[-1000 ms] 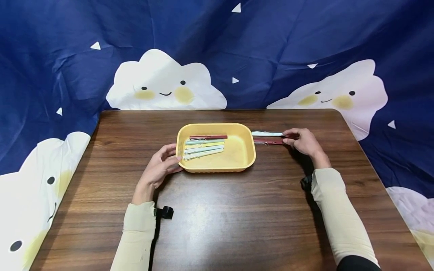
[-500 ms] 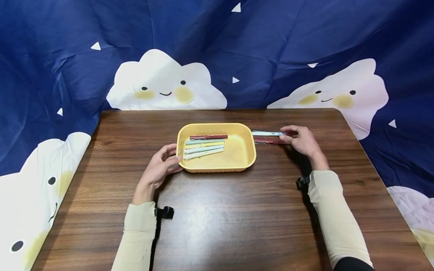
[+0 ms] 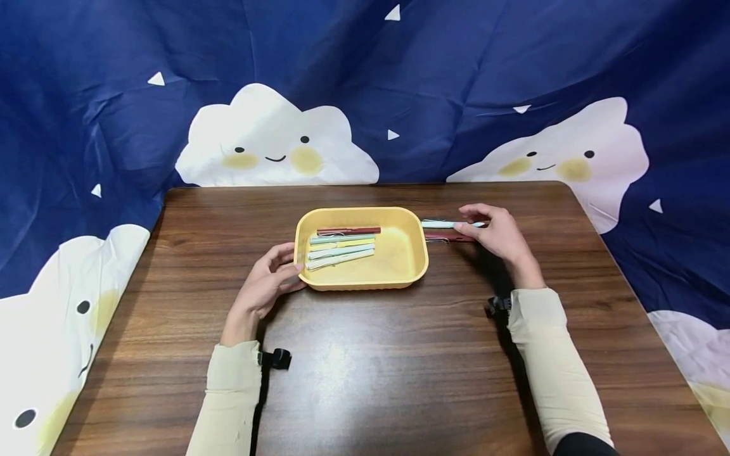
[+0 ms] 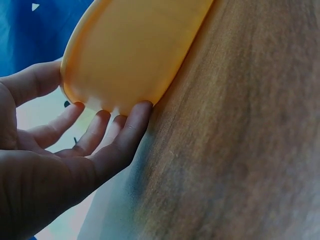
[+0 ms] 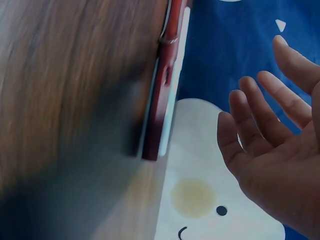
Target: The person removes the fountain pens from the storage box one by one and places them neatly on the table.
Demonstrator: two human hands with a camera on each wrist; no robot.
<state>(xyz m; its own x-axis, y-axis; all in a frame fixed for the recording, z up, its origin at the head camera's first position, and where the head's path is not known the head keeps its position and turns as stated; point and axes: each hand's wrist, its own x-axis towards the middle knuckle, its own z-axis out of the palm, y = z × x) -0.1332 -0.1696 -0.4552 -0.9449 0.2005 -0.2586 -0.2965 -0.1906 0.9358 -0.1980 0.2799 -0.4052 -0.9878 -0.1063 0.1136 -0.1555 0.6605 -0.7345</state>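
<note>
In the head view the left grip [image 3: 265, 278] curls round one end of the yellow tray [image 3: 396, 261], which stretches away to that grip's right with five pens [image 3: 342, 244] inside, while the right grip [image 3: 497, 235] hovers over the nearer ends of a pale blue pen [image 3: 439, 224] and a red pen [image 3: 446, 235] on the counter [image 3: 365, 367]. The left wrist view shows fingertips against the tray's end wall. In the right wrist view the right grip's fingers are spread, holding nothing, both pens lying apart from them.

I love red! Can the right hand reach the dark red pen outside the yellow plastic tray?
Probably yes: the right hand hovers close, empty, and nothing lies on the dark red pen.
</note>
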